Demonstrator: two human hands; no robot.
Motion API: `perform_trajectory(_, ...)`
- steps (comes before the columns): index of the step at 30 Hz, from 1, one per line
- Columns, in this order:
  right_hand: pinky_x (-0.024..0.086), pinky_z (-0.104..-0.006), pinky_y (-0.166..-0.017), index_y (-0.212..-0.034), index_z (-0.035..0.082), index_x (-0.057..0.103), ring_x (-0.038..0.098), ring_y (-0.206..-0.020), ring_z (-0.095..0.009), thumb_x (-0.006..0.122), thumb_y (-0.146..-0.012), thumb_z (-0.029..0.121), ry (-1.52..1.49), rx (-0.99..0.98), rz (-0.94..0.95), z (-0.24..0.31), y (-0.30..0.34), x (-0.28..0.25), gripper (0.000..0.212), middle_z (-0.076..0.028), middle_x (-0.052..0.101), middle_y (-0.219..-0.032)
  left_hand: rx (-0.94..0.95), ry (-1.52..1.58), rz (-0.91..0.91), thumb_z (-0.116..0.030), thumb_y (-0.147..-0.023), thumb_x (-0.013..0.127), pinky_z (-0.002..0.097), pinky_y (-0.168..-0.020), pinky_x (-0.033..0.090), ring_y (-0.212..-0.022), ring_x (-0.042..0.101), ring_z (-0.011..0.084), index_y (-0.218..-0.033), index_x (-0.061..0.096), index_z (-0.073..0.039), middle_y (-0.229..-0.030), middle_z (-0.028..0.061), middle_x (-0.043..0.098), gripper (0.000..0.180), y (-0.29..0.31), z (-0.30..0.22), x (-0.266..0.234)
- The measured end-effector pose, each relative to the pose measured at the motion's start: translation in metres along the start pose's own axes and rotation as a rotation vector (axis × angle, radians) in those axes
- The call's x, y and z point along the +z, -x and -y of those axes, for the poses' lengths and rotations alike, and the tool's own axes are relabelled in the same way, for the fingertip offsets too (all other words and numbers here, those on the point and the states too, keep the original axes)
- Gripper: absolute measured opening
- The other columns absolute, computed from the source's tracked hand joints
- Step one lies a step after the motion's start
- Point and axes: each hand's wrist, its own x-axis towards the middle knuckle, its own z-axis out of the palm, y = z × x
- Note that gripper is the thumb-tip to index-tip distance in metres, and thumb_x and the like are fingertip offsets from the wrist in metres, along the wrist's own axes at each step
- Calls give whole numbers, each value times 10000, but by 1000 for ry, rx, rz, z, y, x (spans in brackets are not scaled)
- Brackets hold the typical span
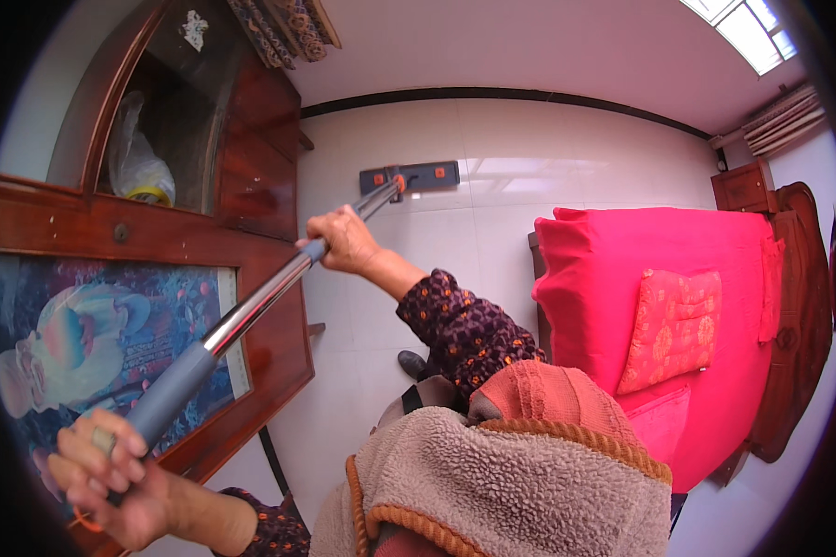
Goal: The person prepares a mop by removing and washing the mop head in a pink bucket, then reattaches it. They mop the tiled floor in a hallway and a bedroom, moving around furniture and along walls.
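A flat mop (pixel 262 295) with a silver pole and grey grip slants from the lower left toward the floor ahead. My left hand (pixel 111 473) is wrapped round the top end of its grey grip; a ring shows on one finger. Further down the pole, my right hand (pixel 346 239) is closed around the shaft near a grey-blue collar. The dark rectangular mop head (pixel 427 174), with orange parts, lies flat on the pale tiled floor (pixel 502 176). Both of my sleeves are dark with a small orange pattern.
A reddish-brown wooden cabinet (pixel 260 158) stands at the left, with a plastic bag (pixel 139 158) inside and a picture panel (pixel 111 325) lower down. On the right is a bed (pixel 585 278) with bright pink bedding and a patterned cushion (pixel 673 325). A bedside cabinet (pixel 745 189) stands beyond it.
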Motion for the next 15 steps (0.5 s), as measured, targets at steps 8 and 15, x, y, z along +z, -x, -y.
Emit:
perform_trajectory(8, 470, -429, -737, -702, 87, 560, 628, -723, -346, 757, -834, 311, 111, 65, -59, -124, 4, -47, 326, -91, 628, -665, -97, 94, 211, -194, -956, 527, 348, -673, 403, -604, 355, 125, -793, 397, -108, -720, 17, 374, 225, 22, 85, 92)
perform_trajectory(15, 460, -418, -716, -684, 104, 549, 625, -655, -337, 746, -835, 322, 80, 171, -226, -37, 62, -35, 331, -90, 629, -639, -132, 141, 317, -159, -911, 540, 311, -671, 378, -616, 327, 125, -782, 380, -113, -719, 19, 328, 210, 5, 23, 34)
